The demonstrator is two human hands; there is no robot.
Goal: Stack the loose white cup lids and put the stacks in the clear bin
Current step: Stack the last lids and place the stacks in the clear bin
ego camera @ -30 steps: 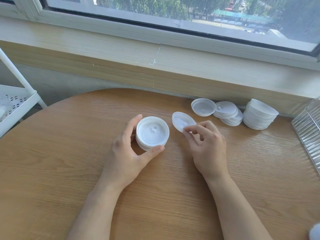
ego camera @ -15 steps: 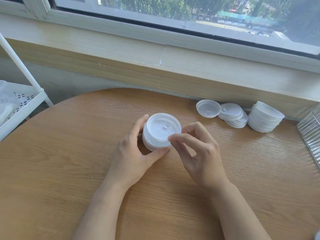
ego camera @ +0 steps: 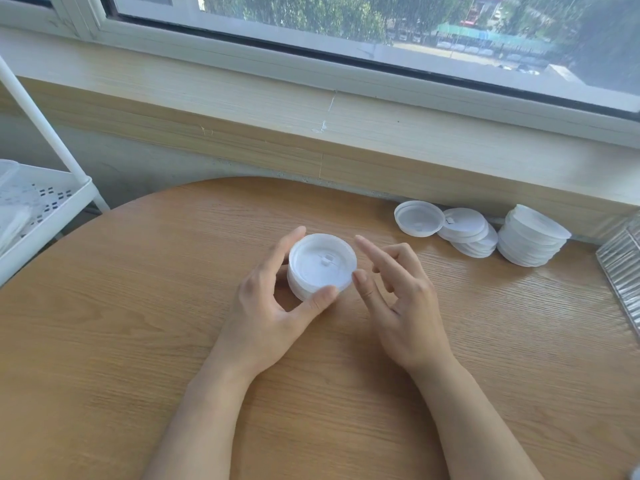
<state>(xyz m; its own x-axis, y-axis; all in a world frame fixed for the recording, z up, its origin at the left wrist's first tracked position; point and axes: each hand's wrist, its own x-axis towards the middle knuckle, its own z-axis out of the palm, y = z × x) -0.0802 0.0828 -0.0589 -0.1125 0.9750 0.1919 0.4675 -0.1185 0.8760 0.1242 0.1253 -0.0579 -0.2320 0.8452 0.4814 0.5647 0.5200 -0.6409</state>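
Holding the small stack of lids in my left hand, I see the loose lids lie far right, nearer my empty, relaxed right hand.

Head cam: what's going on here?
A person is stacking white cup lids on a round wooden table. The left hand grips a small stack of lids; the right hand is beside it, fingers extended, holding nothing. More lids and a taller stack wait near the window.
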